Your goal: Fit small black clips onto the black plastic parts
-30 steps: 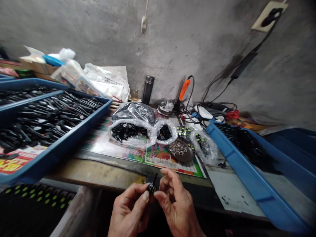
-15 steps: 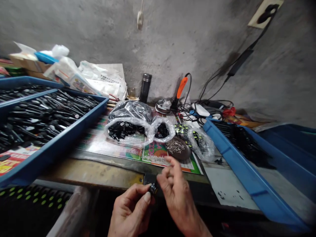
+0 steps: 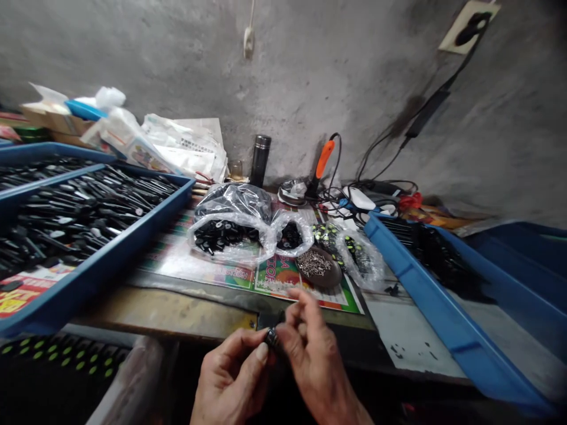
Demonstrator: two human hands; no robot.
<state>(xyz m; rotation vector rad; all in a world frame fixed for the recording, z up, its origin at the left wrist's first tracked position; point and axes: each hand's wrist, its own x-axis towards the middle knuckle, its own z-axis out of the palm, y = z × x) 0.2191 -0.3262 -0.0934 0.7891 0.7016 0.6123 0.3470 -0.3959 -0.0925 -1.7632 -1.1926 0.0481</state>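
Observation:
Over the table's front edge, my left hand (image 3: 234, 375) pinches a small shiny black part (image 3: 271, 337) between thumb and forefinger. My right hand (image 3: 316, 357) is close against the right side of that part, its thumb and forefinger drawn together. What sits between those right fingertips, if anything, is too small and dark to make out. Beyond the right hand stands a round dish (image 3: 330, 277) of small metal pieces, perhaps screws. Behind it lie an open plastic bag of black parts (image 3: 221, 236), a smaller bag (image 3: 292, 233), and a bag of black-and-green parts (image 3: 358, 251).
On the left, a blue tray (image 3: 163, 212) is full of long black pieces. Another blue tray (image 3: 425, 313) runs along the right. An orange-handled tool (image 3: 325, 159) with a cord and a dark flask (image 3: 260, 159) stand by the wall. Black-and-green pieces (image 3: 57, 357) lie below left.
My right hand has come slightly left and down, its fingers closing in on the small black part. My left hand keeps its pinch, and the view has shifted slightly.

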